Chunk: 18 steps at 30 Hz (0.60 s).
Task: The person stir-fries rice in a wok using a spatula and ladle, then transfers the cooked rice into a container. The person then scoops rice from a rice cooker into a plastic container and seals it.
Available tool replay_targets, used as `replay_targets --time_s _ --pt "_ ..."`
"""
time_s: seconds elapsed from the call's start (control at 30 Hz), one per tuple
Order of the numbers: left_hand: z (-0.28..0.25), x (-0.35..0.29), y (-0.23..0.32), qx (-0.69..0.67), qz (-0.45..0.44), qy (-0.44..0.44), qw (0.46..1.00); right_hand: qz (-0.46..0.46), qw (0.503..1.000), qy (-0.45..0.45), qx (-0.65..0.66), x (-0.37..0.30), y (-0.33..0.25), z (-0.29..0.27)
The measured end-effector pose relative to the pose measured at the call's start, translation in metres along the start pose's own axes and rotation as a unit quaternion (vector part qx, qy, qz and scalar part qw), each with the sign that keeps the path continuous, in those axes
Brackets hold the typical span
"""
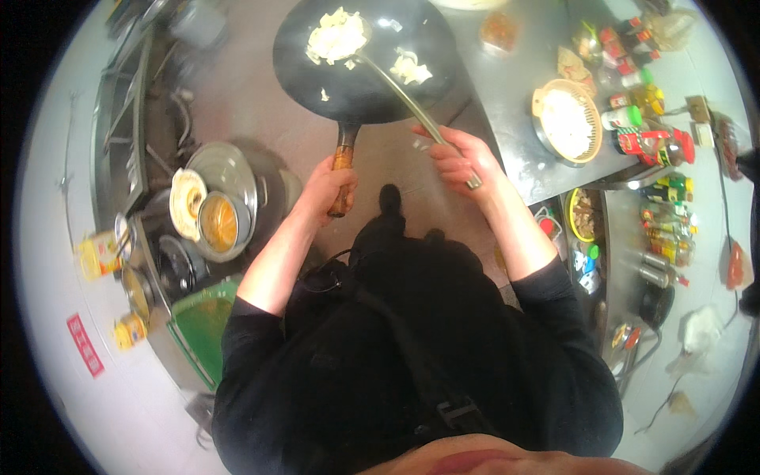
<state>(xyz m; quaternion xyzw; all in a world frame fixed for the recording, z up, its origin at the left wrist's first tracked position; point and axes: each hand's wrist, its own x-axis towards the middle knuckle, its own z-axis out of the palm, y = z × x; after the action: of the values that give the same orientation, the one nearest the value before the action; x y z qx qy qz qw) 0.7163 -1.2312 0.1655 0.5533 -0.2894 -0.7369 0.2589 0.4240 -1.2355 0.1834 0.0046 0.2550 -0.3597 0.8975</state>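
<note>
A black wok [297, 87] is held off at the top of the view, over the floor. My left hand [324, 190] is closed around its wooden handle [343, 158]. In my right hand [463, 161] is the long metal handle of a ladle [408, 101], which slants up to the left into the wok. Its bowl lies under a heap of pale, cream-coloured food pieces [336, 36], so I cannot see the bowl's shape well. A smaller clump of the same food [410, 68] lies on the wok's surface right of the ladle.
On the right, a steel counter [518, 103] bears a colander [571, 91] of white food, with bottles and jars [621, 117] behind. A yellow-rimmed bowl [583, 214] stands on a lower shelf. Pots and a bowl of orange liquid [222, 222] stand left, near a green bin [202, 328].
</note>
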Motion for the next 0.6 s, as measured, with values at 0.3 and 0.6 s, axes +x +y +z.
replay_targets --time_s 0.3,0.6 --pt "0.008 0.055 0.079 0.003 0.016 -0.104 0.994 -0.2 0.974 -0.024 0.102 -0.081 -0.046 0.03" --pt "0.005 0.077 0.096 0.082 0.023 -0.058 0.995 -0.345 0.857 0.345 -0.168 -0.068 -0.071 0.02"
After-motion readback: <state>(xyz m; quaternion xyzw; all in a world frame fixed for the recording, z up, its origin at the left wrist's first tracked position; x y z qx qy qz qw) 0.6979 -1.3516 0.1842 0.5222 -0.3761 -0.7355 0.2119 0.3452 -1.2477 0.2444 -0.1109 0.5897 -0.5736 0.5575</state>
